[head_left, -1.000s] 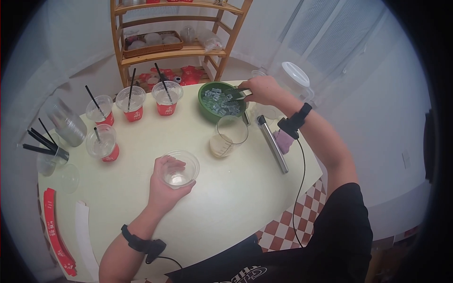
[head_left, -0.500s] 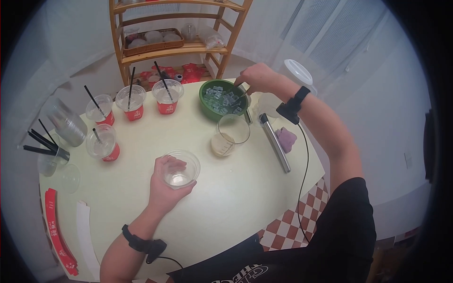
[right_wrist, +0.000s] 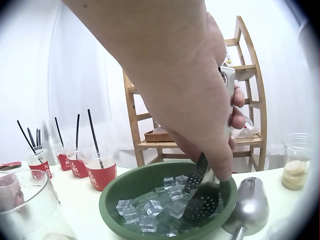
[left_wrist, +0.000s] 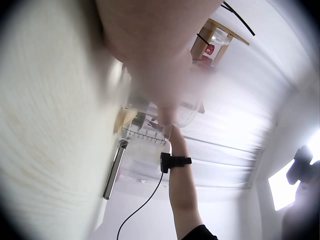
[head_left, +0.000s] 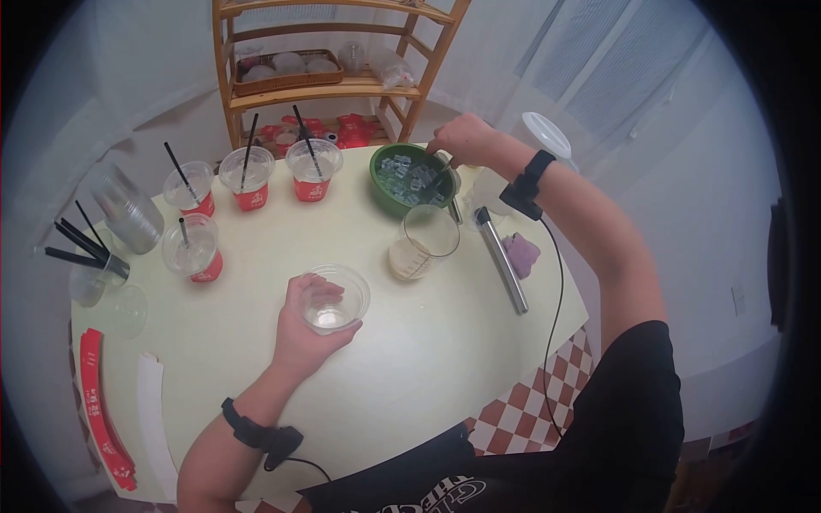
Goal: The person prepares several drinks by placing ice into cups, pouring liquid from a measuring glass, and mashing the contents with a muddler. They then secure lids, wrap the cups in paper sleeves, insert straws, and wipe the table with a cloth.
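Note:
In the head view the left hand [head_left: 310, 329] holds a clear, empty-looking plastic cup [head_left: 335, 299] just above or on the table, fingers round its side. At the green bowl [head_left: 382, 193] of ice cubes, the right hand [head_left: 470, 141] grips metal tongs. The right wrist view shows the tongs' dark perforated ends [right_wrist: 202, 202] down among the ice cubes [right_wrist: 151, 207], with the right hand [right_wrist: 200, 125] wrapped round the handles. Between the bowl and the held cup stands a clear measuring jug [head_left: 410, 256] with pale contents at its bottom.
Several lidded cups with red sleeves and black straws [head_left: 251, 198] stand at the back left. Stacked cups [head_left: 128, 214], a straw holder [head_left: 114, 272] and red strips [head_left: 98, 410] line the left side. A metal rod [head_left: 505, 265], purple cloth [head_left: 521, 254] and metal scoop [right_wrist: 250, 207] lie right.
The right hand has moved slightly back and left, lowering the tongs deeper into the ice. The head view has shifted a little; the left hand keeps its hold on the cup.

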